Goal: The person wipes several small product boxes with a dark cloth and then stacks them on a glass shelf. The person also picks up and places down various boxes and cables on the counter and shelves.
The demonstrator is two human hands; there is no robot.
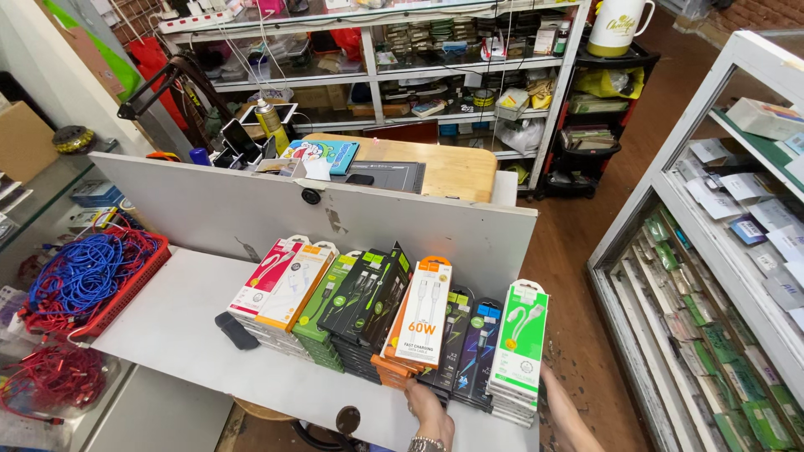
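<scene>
Our left hand (431,414) is touching the orange boxes (421,314); our right arm (569,414) is passing behind the green boxes (517,343).

We are seeing the left fingers resting loosely on the stack's base, holding nothing; the right hand is hidden, so we cannot tell its state. The stacks are standing on the white table (176,322). They look light, stiff and smooth, and best gripped by the sides.
</scene>
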